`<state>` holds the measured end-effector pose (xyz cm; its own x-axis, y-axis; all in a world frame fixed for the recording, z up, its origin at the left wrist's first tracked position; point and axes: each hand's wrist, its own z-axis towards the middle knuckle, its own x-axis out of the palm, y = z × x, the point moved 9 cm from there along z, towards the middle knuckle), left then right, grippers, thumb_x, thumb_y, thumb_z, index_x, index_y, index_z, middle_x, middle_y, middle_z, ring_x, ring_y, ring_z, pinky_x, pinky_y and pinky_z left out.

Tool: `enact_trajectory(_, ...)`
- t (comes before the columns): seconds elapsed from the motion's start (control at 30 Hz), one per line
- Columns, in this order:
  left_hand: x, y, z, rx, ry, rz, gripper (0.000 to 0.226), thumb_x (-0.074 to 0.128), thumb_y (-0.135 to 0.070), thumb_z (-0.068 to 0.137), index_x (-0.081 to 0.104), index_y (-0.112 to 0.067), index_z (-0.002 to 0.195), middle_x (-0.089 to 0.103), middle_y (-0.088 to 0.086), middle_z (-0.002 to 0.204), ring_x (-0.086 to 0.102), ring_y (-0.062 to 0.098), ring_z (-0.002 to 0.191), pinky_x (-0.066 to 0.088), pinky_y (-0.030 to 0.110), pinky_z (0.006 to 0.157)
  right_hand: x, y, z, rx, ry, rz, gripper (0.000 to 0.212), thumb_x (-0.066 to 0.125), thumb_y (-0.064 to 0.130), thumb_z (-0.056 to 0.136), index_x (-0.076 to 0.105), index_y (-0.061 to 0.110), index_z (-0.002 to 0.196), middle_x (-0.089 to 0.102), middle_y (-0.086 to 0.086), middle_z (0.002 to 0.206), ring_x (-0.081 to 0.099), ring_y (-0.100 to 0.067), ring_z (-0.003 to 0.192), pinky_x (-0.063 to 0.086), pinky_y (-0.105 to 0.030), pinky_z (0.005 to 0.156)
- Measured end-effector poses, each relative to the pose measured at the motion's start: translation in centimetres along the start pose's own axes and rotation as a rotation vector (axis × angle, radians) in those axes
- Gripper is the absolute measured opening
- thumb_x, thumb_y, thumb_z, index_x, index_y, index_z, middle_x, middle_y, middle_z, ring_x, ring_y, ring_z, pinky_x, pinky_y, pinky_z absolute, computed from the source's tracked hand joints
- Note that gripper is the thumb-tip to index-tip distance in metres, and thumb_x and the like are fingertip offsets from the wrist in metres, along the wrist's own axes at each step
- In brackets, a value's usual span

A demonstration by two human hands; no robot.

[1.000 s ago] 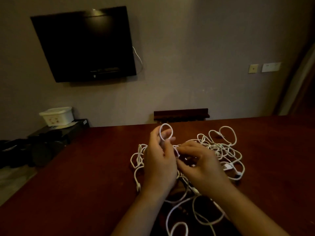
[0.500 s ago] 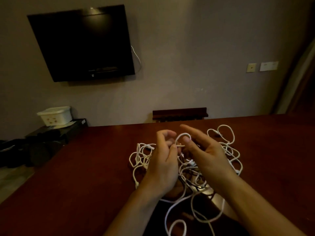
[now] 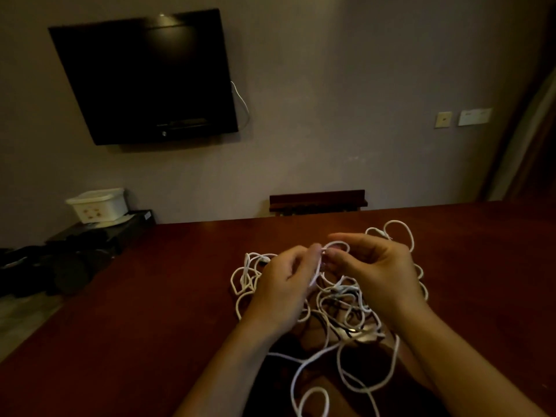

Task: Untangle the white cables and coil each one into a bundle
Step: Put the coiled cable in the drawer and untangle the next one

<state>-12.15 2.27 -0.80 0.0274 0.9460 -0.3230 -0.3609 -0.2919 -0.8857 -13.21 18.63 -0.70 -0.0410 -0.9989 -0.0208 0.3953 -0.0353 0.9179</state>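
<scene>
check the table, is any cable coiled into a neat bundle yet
No, the white cables lie in one loose tangle on the table, and the left hand and right hand pinch a loop above it.

Dim warm light, perhaps slight blur, bowed edges

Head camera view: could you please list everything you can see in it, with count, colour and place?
tangled white cables: count unclear, white, heaped on the table under both hands
dark red wooden table: one, reddish brown, filling the lower frame
black flat television: one, black, on the wall, upper left
thin white wire: one, white, hanging at the television's right edge
white plastic box: one, white, on a low black stand at left
wall plates: two, pale, on the wall at right
dark wooden chair back: one, behind the table's far edge
left hand: one, pinching a cable loop
right hand: one, pinching the same loop
</scene>
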Motion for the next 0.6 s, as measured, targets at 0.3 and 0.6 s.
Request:
enact_trajectory(0.3,-2.4,0.4,0.2,0.101,-0.250,0.277,0.046,0.053,-0.067,0.097,0.059,-0.027,0.075,0.059,-0.007,0.069,0.058,0.012,0.069,0.048,0.041,0.063,-0.9,-0.3,0.0,0.013,-0.172,0.109,0.011,0.070,0.008,0.095,0.074,0.014,0.103,0.080,-0.004,0.088,0.079,-0.018,0.083,0.062,-0.027,0.072)
enact_trajectory(0.6,-2.5,0.3,0.3,-0.105,-0.314,-0.442,0.041,0.053,-0.052,0.102,0.061,-0.020,0.078,0.063,0.003,0.081,0.060,0.023,0.084,0.050,0.039,0.085,2.7,-0.2,-0.6,-0.033,0.099,-0.203,0.014,0.064,0.033,0.095,0.076,0.032,0.101,0.072,0.011,0.086,0.068,-0.009,0.075,0.056,-0.024,0.064)
